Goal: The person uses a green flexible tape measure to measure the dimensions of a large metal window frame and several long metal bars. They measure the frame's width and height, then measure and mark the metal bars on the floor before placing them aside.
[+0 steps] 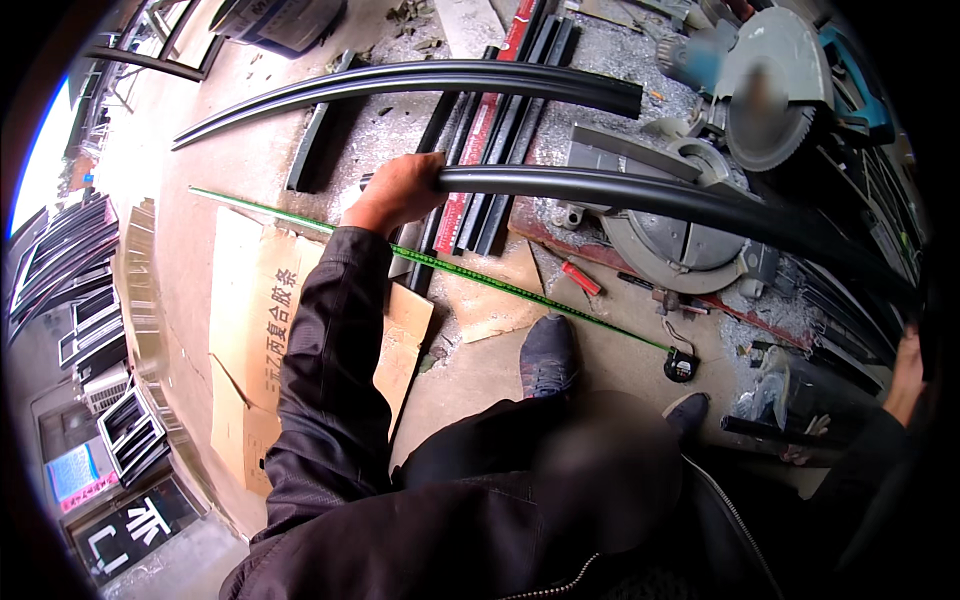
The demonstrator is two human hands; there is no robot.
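Note:
A long black metal profile [610, 184] runs across in front of me, above the saw's base. My left hand [400, 192] is closed around its left end. At the far right rim my right hand [908, 365] is wrapped against the dark right part of the same profile, its fingertips partly lost in the shadow. Below the profile, a green tape measure blade [480, 277] lies stretched across the floor, its black case [681, 364] near my right shoe. Another long black profile [420, 82] lies farther off, crosswise over several shorter bars [500, 140].
A mitre saw [770, 95] with its round blade stands at the upper right, metal shavings around it. Flat cardboard [240, 340] lies left of my arm. A red-handled tool [581, 279] is on the floor. A bucket [280, 22] stands far left; several frames [130, 430] lean beyond.

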